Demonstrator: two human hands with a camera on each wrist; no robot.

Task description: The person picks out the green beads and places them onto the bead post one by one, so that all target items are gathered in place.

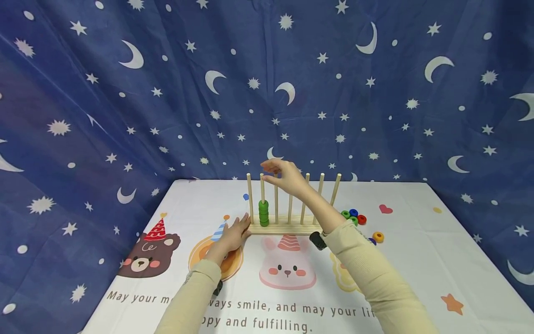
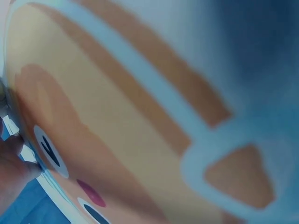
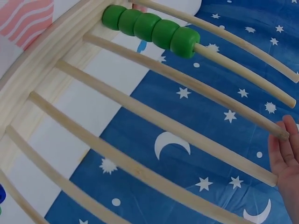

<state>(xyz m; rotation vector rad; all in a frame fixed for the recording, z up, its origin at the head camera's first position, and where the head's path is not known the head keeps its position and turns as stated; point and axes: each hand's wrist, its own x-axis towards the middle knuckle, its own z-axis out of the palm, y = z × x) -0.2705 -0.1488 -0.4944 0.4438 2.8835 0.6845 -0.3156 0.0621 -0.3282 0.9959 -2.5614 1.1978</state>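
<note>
A wooden peg rack [image 1: 288, 228] with several upright rods stands at the table's middle. On its second rod from the left sits a stack of green beads [image 1: 263, 213], also plain in the right wrist view [image 3: 149, 30]. My left hand [image 1: 234, 235] rests with fingers stretched against the rack's left end; the left wrist view catches only a few fingers at its edge. Up by the rod tops is my right hand [image 1: 288, 176], thumb and fingers apart near the second and third rods. No bead shows between them. In the right wrist view its fingers [image 3: 285, 144] lie beside a rod's tip.
Right of the rack lie loose beads: green [image 1: 345, 214], blue [image 1: 353, 212], red [image 1: 362, 220] and orange [image 1: 378, 237]. Another blue bead [image 1: 372, 241] is partly behind my right sleeve. A printed white cloth [image 1: 417, 278] covers the table, with a starry blue curtain [image 1: 267, 116] behind.
</note>
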